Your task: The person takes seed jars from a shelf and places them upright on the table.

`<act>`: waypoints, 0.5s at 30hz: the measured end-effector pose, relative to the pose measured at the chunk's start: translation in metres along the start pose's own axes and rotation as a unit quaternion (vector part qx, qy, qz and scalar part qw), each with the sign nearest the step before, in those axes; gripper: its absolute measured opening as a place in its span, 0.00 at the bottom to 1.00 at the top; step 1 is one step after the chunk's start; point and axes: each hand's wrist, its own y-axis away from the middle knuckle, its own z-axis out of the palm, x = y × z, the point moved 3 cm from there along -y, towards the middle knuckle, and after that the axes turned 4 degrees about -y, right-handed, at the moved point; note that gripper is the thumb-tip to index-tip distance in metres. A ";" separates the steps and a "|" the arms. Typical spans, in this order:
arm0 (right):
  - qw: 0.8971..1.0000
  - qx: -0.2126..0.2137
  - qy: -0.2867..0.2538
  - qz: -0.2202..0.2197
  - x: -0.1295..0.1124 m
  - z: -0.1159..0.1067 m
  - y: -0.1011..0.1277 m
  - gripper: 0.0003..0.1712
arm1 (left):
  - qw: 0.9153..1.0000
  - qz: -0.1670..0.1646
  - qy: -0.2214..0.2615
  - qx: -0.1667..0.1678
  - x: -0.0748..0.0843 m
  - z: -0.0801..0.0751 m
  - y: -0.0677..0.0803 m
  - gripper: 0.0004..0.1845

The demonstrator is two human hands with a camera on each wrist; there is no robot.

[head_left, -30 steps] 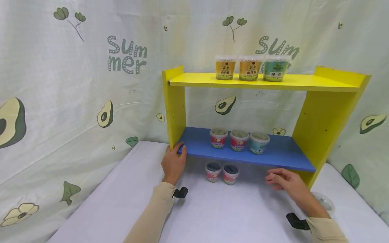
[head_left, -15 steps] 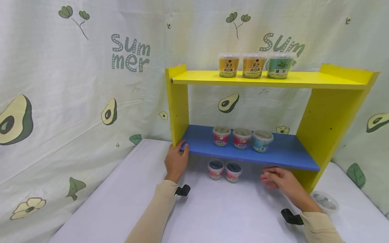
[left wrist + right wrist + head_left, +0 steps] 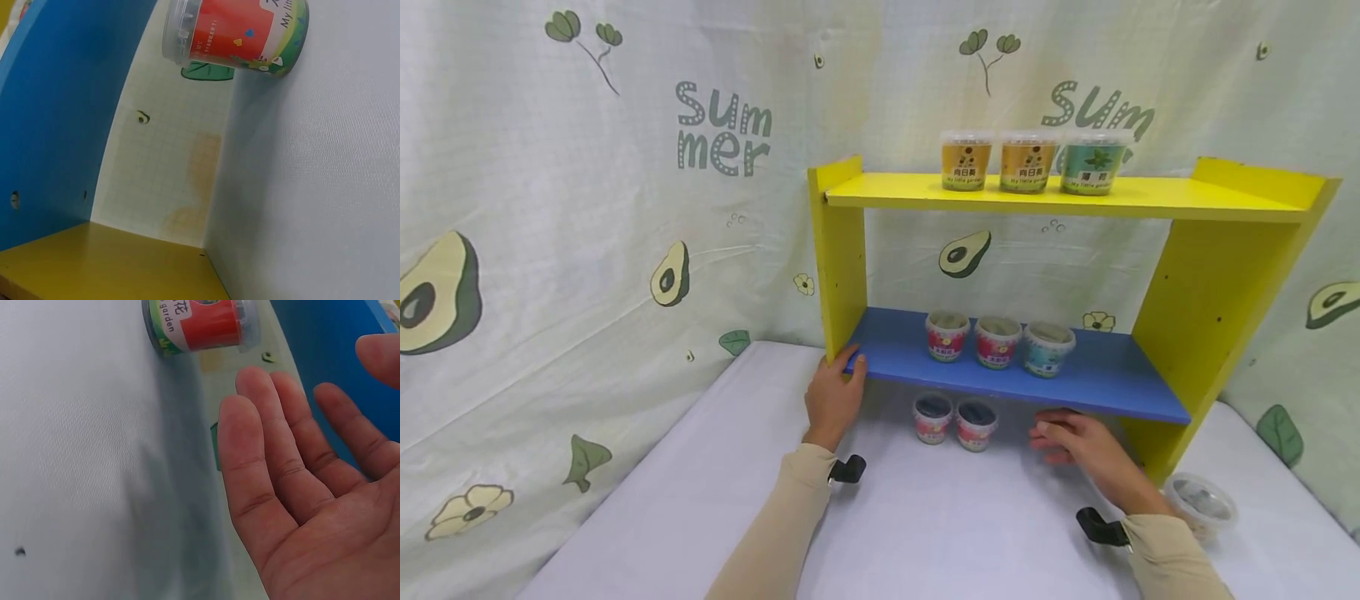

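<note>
Leftward has slid the right hand (image 3: 1075, 442), grip spread, beside red pots (image 3: 955, 421).

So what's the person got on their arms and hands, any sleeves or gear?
Both arms wear long beige sleeves that end at the wrists. The left hand and right hand are bare, with no gloves. A small black device is mounted at the left wrist, and a matching black device at the right wrist. No rings or cables show.

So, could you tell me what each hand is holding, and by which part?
Left hand holds the shelf unit at its blue shelf's front-left corner; right hand holds nothing.
</note>
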 end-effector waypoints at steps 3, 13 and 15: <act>1.000 -0.001 -0.006 0.001 0.000 0.004 -0.003 0.33 | 1.000 0.001 -0.001 -0.002 0.000 0.001 0.000 0.21; 1.000 0.006 -0.010 0.005 0.001 0.020 -0.016 0.34 | 1.000 0.016 -0.002 -0.002 -0.002 0.001 -0.001 0.21; 1.000 0.004 -0.011 0.004 0.002 0.025 -0.022 0.33 | 1.000 0.017 -0.002 -0.003 -0.003 0.000 -0.001 0.21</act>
